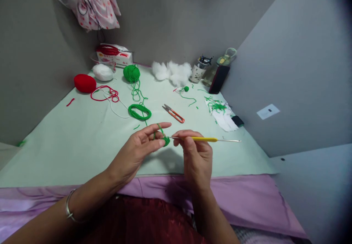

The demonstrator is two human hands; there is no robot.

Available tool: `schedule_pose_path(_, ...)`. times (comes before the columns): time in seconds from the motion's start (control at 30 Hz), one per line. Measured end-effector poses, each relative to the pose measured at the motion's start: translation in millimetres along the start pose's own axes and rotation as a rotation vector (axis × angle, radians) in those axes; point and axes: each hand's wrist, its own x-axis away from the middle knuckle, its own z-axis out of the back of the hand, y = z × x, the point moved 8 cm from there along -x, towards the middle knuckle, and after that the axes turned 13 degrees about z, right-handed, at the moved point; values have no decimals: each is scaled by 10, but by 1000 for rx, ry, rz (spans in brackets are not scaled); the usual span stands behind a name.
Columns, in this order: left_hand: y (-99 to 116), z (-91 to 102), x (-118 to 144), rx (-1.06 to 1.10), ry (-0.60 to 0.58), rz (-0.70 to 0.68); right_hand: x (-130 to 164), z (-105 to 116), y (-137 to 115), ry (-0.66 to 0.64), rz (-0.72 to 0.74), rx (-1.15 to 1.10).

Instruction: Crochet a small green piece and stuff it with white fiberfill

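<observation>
My left hand (143, 145) pinches a small green crocheted piece (166, 141) between thumb and fingers, with green yarn looped over the index finger. My right hand (194, 152) grips a crochet hook with a yellow handle (205, 139), its metal tip pushed into the green piece. The yarn strand runs back over the table to a loose green coil (139, 112) and on to a green yarn ball (131, 73). Both hands hover above the near part of the pale green table (68, 145).
Orange-handled snips (173, 113) lie just beyond my hands. Farther back are a red yarn ball (84, 83), a white yarn ball (102, 72), loose red yarn (107, 93), white stuffing (173, 72), a box (115, 56), jars, green scraps on white paper (220, 110). Grey walls enclose the table.
</observation>
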Motion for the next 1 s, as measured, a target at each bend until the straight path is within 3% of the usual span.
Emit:
schedule_pose_path(0.27,-19,-16,-21,-6,1,-22,42,-42,33,-25,19,67)
schedule_pose_path(0.37,-27,-22,-26,19,-21,32,22,-42,-12,-18,43,47)
schedule_pose_path(0.53,-120,-69,-27,107,-161,202,-43,43,46,70,-91,-112)
schedule_pose_path(0.67,-98,-71,-28,103,-136,143,-53,7,80,49,-141,-198)
schedule_pose_path(0.83,16,-73,-3,22,-16,-68,-19,-90,-92,-64,93,113)
schedule_pose_path(1.0,-24,-55,-28,76,39,-65,67,-167,-266,-140,386,450)
